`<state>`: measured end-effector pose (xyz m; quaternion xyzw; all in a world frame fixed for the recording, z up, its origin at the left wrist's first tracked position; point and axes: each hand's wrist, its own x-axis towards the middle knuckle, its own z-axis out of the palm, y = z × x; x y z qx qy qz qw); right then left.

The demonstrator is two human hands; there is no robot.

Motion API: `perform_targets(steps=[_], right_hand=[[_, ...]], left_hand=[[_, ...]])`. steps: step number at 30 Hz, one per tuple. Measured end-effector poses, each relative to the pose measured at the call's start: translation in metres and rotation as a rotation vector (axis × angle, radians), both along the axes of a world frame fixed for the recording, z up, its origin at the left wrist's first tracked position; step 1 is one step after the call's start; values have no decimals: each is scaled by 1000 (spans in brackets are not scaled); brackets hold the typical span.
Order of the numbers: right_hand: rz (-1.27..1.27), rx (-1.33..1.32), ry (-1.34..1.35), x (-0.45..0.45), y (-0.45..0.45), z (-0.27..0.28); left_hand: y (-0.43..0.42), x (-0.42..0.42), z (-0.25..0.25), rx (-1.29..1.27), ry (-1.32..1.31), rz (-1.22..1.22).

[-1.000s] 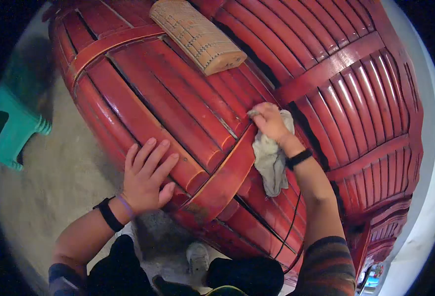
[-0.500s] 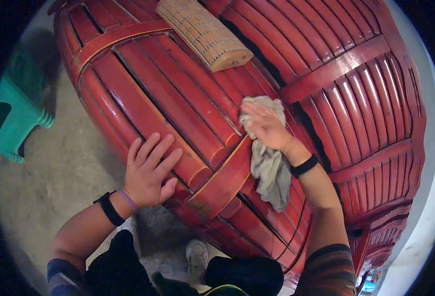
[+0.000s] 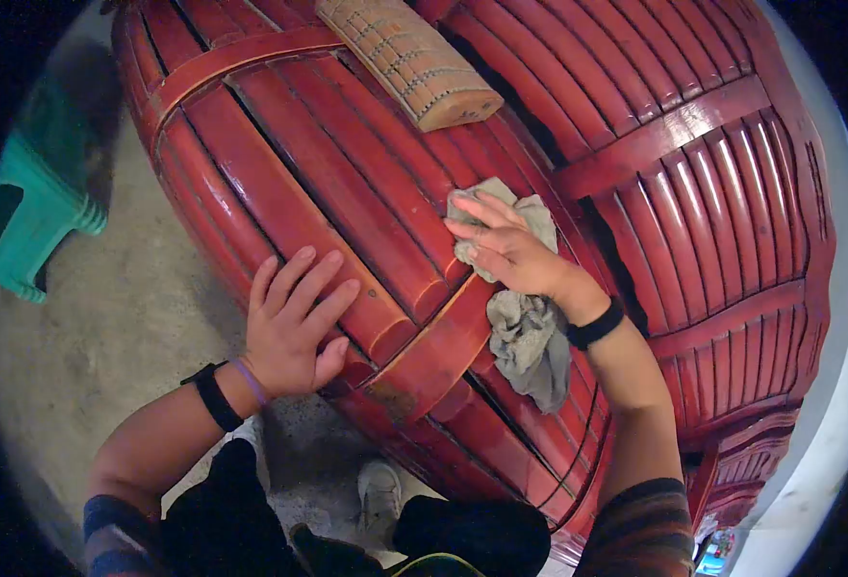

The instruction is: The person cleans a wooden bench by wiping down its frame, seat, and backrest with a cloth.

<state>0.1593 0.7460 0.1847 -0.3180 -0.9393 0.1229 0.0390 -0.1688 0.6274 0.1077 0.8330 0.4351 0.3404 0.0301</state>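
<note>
Fingers spread, my left hand (image 3: 294, 322) lies flat on the edge of a red lacquered seat (image 3: 308, 192) made of wide bamboo-like slats. It holds nothing. Farther right, my right hand (image 3: 510, 245) presses a crumpled grey-beige rag (image 3: 531, 356) against the slats near a crosswise band (image 3: 424, 356). Part of the rag bunches under the fingers, and the rest trails down below the wrist. The rag hides the patch of slats beneath it.
A woven bamboo pillow block (image 3: 409, 62) rests on the slats toward the top. To the right rises a glossy red slatted backrest (image 3: 693, 212). On the concrete floor (image 3: 145, 337) at left stands a green plastic stool (image 3: 44, 212). A thin dark cord (image 3: 582, 447) crosses the lower slats.
My right hand has shifted slightly left with the rag, which is now bunched more under the fingers. My left hand stays in nearly the same place.
</note>
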Motion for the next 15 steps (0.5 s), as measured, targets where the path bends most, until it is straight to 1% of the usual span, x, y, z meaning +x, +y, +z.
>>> perform_targets(steps=[3, 4, 7, 10, 13, 15], right_hand=[[-24, -23, 128, -13, 15, -12], [-61, 31, 200, -17, 25, -25], [-181, 89, 207, -48, 46, -17], [-206, 86, 175, -61, 70, -16], [-258, 25, 113, -62, 60, -12], [-299, 31, 52, -64, 43, -2]], left_hand=[[1, 1, -1, 9, -5, 0], [1, 0, -1, 11, -7, -4], [1, -1, -3, 5, 0, -21], [1, -2, -3, 4, 15, -31], [2, -2, -2, 5, 4, -41], [1, -4, -2, -3, -2, -44]])
